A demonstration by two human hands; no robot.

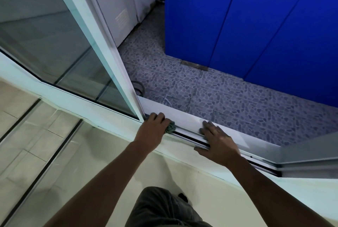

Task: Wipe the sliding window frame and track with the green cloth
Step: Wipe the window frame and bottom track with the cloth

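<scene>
Head view: the person leans over a white sill, both bare forearms reaching forward to the sliding window track [190, 138], which runs diagonally from left of centre down toward the right edge. The left hand [152, 131] is curled around the green cloth [171, 127], bunched up and pressed into the track right at the bottom corner of the sliding window frame [102, 47]; only a small wad of the cloth shows past the knuckles on the right side of that hand. The right hand [218, 143] lies flat and spread, fingers straight, palm down across the track rails and the white ledge [184, 117] beyond them, holding nothing. The two hands are near each other but apart, with a bare stretch of dark rail between them.

The glass pane [45, 35] in the frame fills the upper left, its white upright edge slanting down to where the left hand works. Beyond the ledge lies a pebble-patterned tiled floor [228, 98], and standing on it at the upper right are blue panels [247, 25]. A white cabinet [117, 7] with a vent stands at the top centre. At the bottom the person's dark trousers [161, 208] show above a pale tiled indoor floor [36, 144]
</scene>
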